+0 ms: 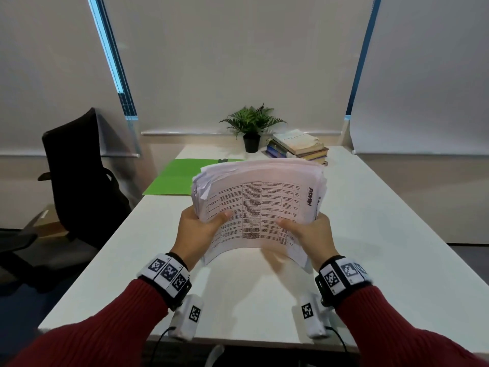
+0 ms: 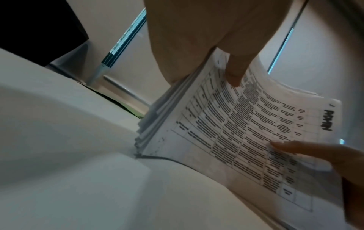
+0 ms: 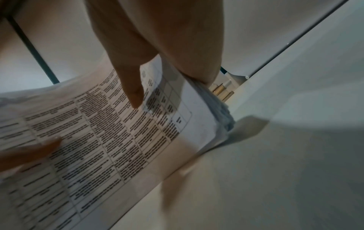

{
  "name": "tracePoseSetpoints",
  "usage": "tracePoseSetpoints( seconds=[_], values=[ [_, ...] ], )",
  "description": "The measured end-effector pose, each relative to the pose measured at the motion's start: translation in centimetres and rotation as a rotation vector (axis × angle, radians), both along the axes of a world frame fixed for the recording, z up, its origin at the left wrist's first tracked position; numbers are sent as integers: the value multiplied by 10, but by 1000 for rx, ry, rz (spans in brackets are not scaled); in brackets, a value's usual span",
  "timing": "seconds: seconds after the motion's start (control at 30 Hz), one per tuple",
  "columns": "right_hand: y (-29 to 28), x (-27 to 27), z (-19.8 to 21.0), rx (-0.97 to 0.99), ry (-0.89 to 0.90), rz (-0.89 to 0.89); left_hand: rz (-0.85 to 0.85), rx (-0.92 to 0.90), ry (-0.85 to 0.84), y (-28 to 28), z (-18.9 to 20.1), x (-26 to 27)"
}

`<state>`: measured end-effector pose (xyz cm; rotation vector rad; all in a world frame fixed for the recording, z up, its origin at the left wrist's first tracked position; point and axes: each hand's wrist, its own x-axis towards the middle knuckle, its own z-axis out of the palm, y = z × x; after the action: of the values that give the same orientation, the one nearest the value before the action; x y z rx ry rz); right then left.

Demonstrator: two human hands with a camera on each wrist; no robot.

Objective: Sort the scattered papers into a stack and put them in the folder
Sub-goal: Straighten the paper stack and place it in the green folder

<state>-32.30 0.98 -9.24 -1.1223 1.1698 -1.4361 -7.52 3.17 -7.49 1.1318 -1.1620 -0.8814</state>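
Note:
A thick stack of printed papers (image 1: 260, 200) stands on its lower edge on the white table (image 1: 383, 234), bowed toward me, with a table of text on its front sheet. My left hand (image 1: 203, 229) grips its left side, thumb on the front sheet. My right hand (image 1: 309, 230) grips the right side the same way. The left wrist view shows the papers (image 2: 236, 132) with my left thumb (image 2: 234, 73) pressed on the sheet. The right wrist view shows the papers (image 3: 102, 124) under my right thumb (image 3: 132, 90). An open green folder (image 1: 174, 178) lies flat behind the stack, to the left.
A potted plant (image 1: 251, 128) and a pile of books (image 1: 299, 147) sit at the table's far end. A black office chair (image 1: 79, 176) stands left of the table. Roller blinds cover the windows behind.

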Motion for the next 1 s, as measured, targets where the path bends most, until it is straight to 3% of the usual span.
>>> tracePoseSetpoints(
  seconds=[0.23,0.33,0.4,0.47,0.57,0.7,0.87,1.0],
  values=[
    [0,-11,11,4,-16,13,34,-25,-2,-4,20,0],
    [-4,-20,19,-56,-75,-77,47,-45,150,-8,40,0],
    [-5,-17,22,-55,-231,-104,39,-49,309,-11,53,-6],
    [-3,-4,28,-24,-437,-9,-12,-21,477,-15,63,-18],
    [3,30,43,-73,-575,124,-111,92,686,-24,66,-45],
    [-2,48,53,-144,-632,22,-179,186,782,-35,53,-73],
    [-19,32,43,-113,-503,-94,-204,219,639,-48,43,-79],
    [-45,-8,46,-142,-364,-163,-114,222,158,-72,38,-59]
  ],
)
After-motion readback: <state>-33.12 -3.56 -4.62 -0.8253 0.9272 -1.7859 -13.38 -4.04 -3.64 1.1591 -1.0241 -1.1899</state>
